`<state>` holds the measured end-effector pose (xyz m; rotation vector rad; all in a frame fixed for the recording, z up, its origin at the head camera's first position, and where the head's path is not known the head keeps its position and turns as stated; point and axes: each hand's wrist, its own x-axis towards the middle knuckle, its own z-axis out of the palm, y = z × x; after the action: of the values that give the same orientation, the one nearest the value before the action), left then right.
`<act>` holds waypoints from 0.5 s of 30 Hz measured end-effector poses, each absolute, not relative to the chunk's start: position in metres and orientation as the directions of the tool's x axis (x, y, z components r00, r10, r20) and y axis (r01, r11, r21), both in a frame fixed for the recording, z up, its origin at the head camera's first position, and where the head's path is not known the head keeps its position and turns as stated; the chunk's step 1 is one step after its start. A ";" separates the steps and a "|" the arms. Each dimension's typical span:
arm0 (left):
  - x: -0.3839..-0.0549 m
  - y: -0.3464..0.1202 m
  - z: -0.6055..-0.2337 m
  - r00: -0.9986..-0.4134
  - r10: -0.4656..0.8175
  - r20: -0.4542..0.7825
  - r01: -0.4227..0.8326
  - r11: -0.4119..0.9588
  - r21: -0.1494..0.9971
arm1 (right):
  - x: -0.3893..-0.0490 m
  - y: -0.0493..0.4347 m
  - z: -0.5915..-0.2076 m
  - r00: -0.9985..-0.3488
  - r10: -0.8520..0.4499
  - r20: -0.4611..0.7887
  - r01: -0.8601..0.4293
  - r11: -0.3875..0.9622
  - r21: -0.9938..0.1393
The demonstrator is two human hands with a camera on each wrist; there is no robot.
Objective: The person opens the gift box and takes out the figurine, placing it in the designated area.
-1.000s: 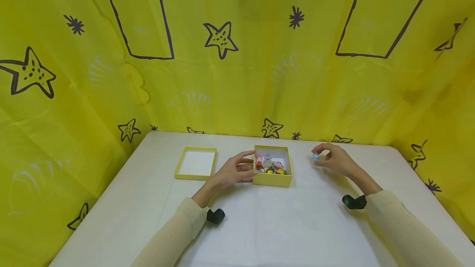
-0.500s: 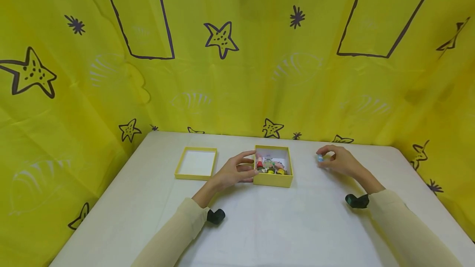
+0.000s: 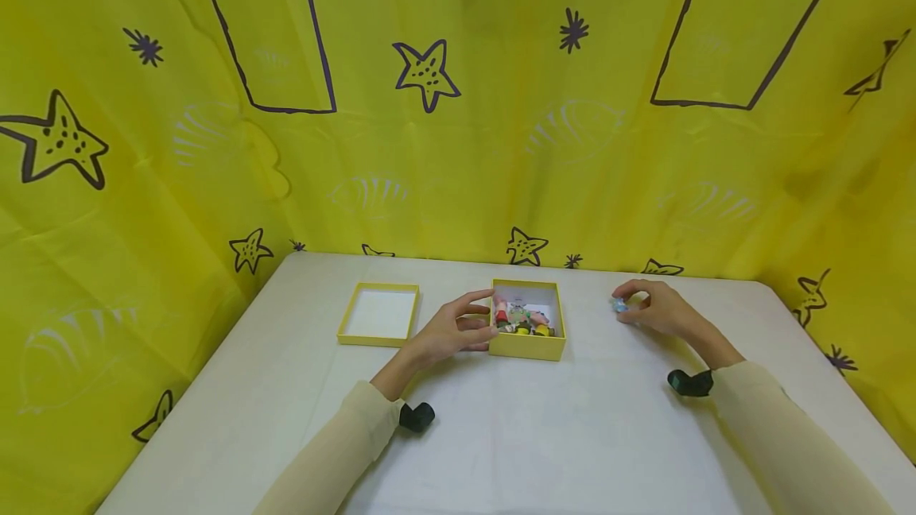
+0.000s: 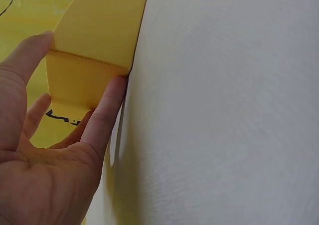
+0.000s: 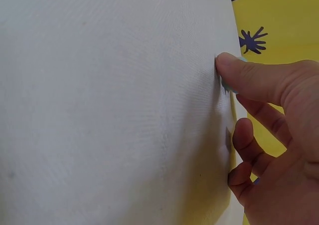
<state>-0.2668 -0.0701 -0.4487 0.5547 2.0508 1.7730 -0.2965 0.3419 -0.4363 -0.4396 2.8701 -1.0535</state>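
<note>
A small yellow box stands uncovered on the white table, with several small toy figures in pink, red, green and yellow inside. Against its left side rests my left hand, fingers spread and fairly straight. In the left wrist view the fingertips touch the edges of the yellow box. To the right of the box, my right hand pinches a small light-blue figure between thumb and finger, low at the tabletop. The thumb hides most of this figure in the right wrist view.
The box's yellow-rimmed lid lies left of the left hand, white inside facing up. A yellow curtain with starfish drawings hangs behind the table and along its sides. Both sleeves carry a dark wrist device.
My right hand has moved slightly right and down with the light-blue figure between its fingertips. The left hand, the box and the lid have stayed in place.
</note>
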 end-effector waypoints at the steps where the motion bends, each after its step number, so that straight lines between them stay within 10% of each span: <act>1: -0.267 -0.070 -0.449 -0.853 0.522 -0.022 0.052 0.127 0.991 | -0.297 0.342 -0.436 -0.958 -0.282 0.047 -0.246 0.729 -0.639; 15: -0.269 -0.070 -0.450 -0.844 0.535 -0.035 0.023 0.102 0.995 | -0.299 0.342 -0.437 -0.953 -0.302 0.012 -0.243 0.743 -0.624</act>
<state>-0.2689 -0.0698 -0.4502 0.5459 1.9988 1.7919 -0.2989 0.3424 -0.4367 -0.4467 2.8478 -1.0003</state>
